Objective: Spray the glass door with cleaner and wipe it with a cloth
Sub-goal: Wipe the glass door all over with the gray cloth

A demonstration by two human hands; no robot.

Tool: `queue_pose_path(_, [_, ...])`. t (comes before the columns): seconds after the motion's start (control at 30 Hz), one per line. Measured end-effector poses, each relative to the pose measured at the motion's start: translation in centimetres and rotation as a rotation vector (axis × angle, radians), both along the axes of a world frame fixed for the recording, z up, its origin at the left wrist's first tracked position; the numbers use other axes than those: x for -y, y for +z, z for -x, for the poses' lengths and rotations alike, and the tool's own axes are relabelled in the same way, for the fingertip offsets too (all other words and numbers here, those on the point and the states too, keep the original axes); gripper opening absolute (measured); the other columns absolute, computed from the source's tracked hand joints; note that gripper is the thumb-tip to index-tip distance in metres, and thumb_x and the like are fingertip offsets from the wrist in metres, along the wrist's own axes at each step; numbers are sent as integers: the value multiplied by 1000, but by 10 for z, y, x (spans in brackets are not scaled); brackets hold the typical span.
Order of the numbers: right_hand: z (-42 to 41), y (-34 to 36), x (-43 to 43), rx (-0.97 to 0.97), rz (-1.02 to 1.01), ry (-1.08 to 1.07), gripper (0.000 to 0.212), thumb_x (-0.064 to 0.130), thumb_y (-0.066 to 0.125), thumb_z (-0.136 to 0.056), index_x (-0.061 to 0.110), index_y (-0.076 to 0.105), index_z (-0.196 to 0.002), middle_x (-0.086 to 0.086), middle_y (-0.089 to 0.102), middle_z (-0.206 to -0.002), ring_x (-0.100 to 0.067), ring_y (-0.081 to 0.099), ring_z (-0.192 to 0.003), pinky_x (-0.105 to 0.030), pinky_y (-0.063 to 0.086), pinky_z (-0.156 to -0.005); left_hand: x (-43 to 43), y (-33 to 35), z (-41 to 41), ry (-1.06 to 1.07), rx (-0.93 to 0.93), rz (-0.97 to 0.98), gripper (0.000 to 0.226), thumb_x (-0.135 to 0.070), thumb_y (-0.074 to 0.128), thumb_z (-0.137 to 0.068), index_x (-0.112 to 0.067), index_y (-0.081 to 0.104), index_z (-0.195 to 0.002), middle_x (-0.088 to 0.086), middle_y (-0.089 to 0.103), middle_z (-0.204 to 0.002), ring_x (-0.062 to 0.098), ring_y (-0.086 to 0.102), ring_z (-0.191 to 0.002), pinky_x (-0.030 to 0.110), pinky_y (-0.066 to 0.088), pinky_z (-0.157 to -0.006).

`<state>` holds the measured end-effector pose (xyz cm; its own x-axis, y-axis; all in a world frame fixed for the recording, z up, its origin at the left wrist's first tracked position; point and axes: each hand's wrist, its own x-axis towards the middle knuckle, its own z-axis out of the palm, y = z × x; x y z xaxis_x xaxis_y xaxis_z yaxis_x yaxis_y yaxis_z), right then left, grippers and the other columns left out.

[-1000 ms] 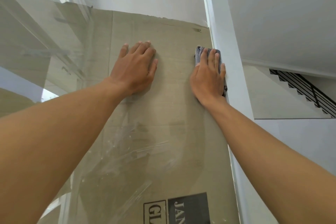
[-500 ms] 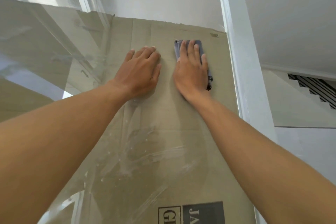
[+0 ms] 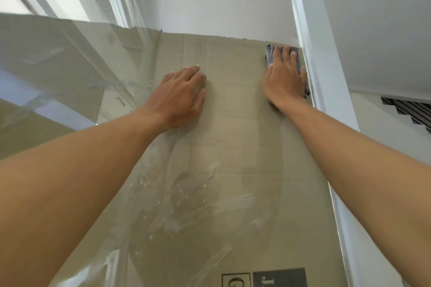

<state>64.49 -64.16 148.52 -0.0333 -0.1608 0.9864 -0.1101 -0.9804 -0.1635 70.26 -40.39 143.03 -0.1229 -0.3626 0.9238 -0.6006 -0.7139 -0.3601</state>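
The glass door fills the middle of the view, with brown cardboard behind the pane and wet smears lower down. My right hand presses a grey cloth flat against the glass, fingers straight, right beside the white frame. My left hand rests flat on the pane to the left, fingers together and straight. No spray bottle is in view.
The white door frame runs down the right side and across the top. A white wall and a black stair railing lie beyond it. Printed black labels show on the cardboard at the bottom.
My right hand slid the cloth left toward my left hand, then back right to the frame. The left hand stayed pressed on the glass.
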Motion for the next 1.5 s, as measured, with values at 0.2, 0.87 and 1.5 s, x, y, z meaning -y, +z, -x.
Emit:
queue_pose_path(0.2, [-5,33,-29,0,36,-4,57,13,29,-100,14,15,-155,-4,13,-162,-22,10,-148,-51,13,-117,-11,-1,4,-65,-21,-11,40,-23,44,-101,-5,47,-137,13,34,-152,33,40,-134,36,30,-110])
queue_pose_path(0.87, [-49,-30,-135,-85,445,42,52,28,22,-107,24,11,-157,5,8,-165,-15,6,-151,-42,4,-121,-15,4,-10,-408,42,260,20,-8,37,-96,-2,49,-111,14,49,-115,25,54,-88,23,35,-68])
queue_pose_path(1.5, [-38,26,-116,-73,156,57,54,20,23,-104,20,12,-157,1,7,-165,-20,5,-151,-52,7,-118,-71,11,-2,-195,-28,33,21,-18,40,-100,-8,50,-115,10,53,-116,33,57,-94,45,47,-83])
